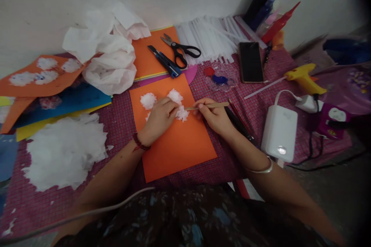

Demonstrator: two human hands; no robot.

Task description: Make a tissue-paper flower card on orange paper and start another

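An orange paper sheet (176,142) lies in front of me on the checked cloth. Fluffy white tissue tufts (148,100) are stuck near its top edge. My left hand (159,119) rests on the sheet with its fingers curled and pressed on one white tuft (182,114). My right hand (216,115) grips a thin wooden stick (211,105) that points left, its tip touching that same tuft.
A heap of torn white tissue (65,152) lies at left, crumpled tissue (107,58) behind it. Scissors (181,50), a blue cutter (165,61), a phone (251,61), a paint palette (220,77), a yellow glue gun (304,77) and a white power bank (279,133) surround the sheet.
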